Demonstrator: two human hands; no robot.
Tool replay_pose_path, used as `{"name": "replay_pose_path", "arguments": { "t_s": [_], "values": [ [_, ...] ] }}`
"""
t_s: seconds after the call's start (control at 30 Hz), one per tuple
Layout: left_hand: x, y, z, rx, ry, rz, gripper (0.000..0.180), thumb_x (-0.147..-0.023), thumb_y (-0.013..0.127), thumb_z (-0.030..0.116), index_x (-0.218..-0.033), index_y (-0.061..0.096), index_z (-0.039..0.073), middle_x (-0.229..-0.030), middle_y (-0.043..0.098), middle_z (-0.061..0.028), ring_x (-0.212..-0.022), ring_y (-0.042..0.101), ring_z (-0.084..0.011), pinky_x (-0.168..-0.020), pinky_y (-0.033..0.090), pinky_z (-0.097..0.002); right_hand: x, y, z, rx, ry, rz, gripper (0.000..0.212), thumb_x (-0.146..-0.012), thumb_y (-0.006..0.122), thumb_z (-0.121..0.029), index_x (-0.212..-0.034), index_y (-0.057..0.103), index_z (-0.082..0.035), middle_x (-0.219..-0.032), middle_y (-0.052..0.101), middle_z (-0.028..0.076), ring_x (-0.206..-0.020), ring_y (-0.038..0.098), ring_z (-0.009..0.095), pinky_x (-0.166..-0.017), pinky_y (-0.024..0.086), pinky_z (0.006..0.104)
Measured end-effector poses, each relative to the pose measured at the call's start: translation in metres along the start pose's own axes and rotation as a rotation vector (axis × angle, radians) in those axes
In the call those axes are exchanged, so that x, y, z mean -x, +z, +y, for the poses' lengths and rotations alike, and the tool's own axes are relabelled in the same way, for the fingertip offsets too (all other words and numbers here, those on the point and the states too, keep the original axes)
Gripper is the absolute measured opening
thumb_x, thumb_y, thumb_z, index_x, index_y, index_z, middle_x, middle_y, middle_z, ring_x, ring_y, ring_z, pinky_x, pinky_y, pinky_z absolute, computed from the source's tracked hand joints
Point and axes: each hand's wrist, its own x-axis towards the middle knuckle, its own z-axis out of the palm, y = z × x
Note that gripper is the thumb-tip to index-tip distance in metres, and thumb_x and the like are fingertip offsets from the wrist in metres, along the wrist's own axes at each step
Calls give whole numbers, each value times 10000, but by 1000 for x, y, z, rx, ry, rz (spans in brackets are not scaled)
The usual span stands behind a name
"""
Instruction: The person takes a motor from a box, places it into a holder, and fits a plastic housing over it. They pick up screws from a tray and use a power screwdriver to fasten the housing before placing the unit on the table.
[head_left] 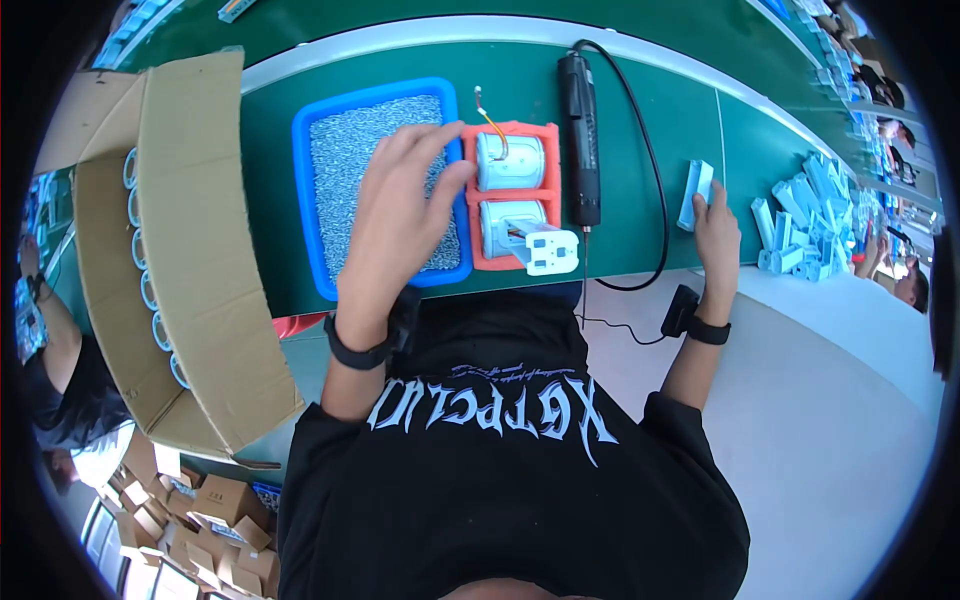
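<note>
while one left hand (400,215) hovers over one blue tray (305,190), two motors (510,162) sit adjacent.

Bright, even light, sharp centre, strong fisheye bending, dark rim.

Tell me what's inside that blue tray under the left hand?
The blue tray is filled with a bed of small grey metal bits, likely screws. The left hand hovers over its right side, hiding whatever lies beneath it.
</note>
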Motion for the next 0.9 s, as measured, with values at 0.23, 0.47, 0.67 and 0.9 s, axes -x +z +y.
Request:
{"name": "replay_pose_path", "arguments": {
  "t_s": [0.23, 0.47, 0.67, 0.9],
  "values": [
    [-12, 23, 9, -50, 65, -68, 241, -855, 616, 129, -1066, 628, 13, -1048, 604, -131, -956, 560, -269, -820, 454, -350, -15, -39, -42, -211, 142, -276, 429, -888, 608, -223, -1242, 453, -36, -838, 627, 174, -664, 610, 219, -605, 472, 343],
    [-18, 29, 8, 544, -96, -123, 161, -876, 605, 86, -997, 652, -10, -925, 651, -84, -811, 604, -162, -706, 488, -269, -13, -64, -100, -1246, -160, -155, 425, -927, 563, -225, -1256, 426, 8, -1031, 597, 121, -968, 560, 163, -853, 441, 300],
    [-12, 35, 7, 561, -23, 66, 114, -825, 635, 48, -918, 680, 1, -835, 677, -113, -706, 631, -204, -621, 489, -288, -3, -50, -183, -1479, -565, -166, 411, -919, 584, -234, -1219, 436, 4, -1136, 551, 157, -1042, 548, 218, -898, 437, 339],
    [-6, 40, -4, 551, 11, 59, 118, -840, 630, 51, -937, 675, 2, -863, 660, -101, -732, 616, -178, -649, 486, -275, -1, -39, -192, -1475, -644, -174, 351, -864, 655, -205, -1126, 552, 4, -1102, 567, 138, -1016, 579, 237, -844, 474, 334]
  ]
}}
